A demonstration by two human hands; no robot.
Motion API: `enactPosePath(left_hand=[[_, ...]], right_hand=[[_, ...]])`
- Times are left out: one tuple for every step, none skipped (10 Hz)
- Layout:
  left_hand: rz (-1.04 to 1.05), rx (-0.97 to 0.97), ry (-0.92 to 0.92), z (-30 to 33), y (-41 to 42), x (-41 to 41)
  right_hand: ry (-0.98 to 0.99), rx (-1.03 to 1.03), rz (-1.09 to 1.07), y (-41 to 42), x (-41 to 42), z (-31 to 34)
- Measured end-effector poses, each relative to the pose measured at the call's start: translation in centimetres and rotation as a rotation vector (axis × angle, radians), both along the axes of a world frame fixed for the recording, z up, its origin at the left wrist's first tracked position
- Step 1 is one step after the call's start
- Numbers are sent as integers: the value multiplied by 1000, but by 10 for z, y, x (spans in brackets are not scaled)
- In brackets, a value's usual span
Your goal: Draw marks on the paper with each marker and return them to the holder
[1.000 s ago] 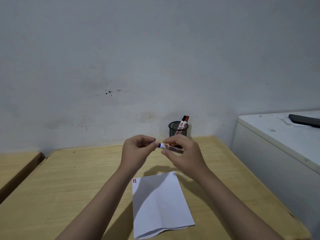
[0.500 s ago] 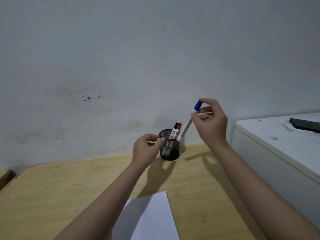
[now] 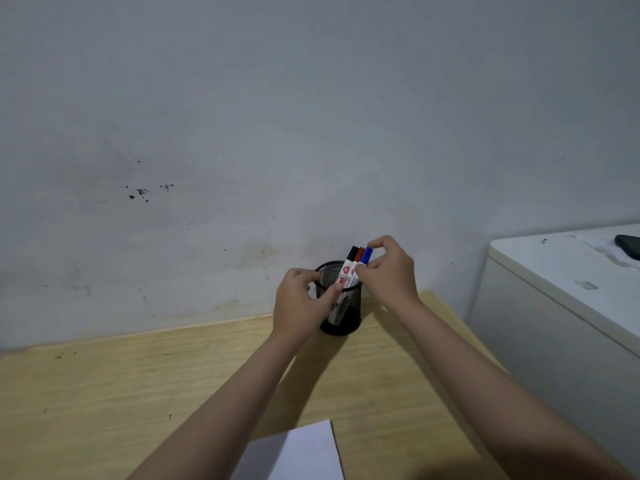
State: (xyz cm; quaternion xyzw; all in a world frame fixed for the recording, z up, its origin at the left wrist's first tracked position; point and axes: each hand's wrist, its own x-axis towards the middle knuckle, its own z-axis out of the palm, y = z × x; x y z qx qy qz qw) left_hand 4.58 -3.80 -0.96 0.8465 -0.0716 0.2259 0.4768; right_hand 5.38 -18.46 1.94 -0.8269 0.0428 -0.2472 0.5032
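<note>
A black mesh holder (image 3: 348, 318) stands at the back of the wooden desk (image 3: 138, 393), near the wall. Three markers lean in it side by side: black cap (image 3: 352, 252), red cap (image 3: 360, 253) and blue cap (image 3: 366, 255). My right hand (image 3: 389, 271) pinches the blue marker at its cap, with the marker's body down inside the holder. My left hand (image 3: 299, 301) grips the holder's rim and side, thumb on the front edge. The white paper (image 3: 304, 452) lies at the near edge, between my forearms, and only its far part shows.
A white cabinet (image 3: 561, 306) stands to the right of the desk, with a dark flat object (image 3: 628, 244) on its top. The grey wall (image 3: 242, 133) runs directly behind the holder.
My right hand has lowered the blue marker from above the holder into it, beside the other two. My left hand has closed on the holder. The view has tilted up, away from the paper.
</note>
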Motion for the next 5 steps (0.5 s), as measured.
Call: enactPosePath(left_hand=[[8, -4, 15, 0, 0, 0], [11, 8, 22, 0, 0, 1], [-2, 45, 49, 3, 0, -4], [-40, 34, 85, 5, 2, -10], [-69, 11, 96, 12, 4, -23]], right_hand=[[10, -46, 5, 4, -1, -9], [4, -89, -16, 7, -2, -12], [4, -106, -18, 8, -4, -12], [29, -111, -13, 7, -7, -10], [41, -132, -33, 11, -15, -5]])
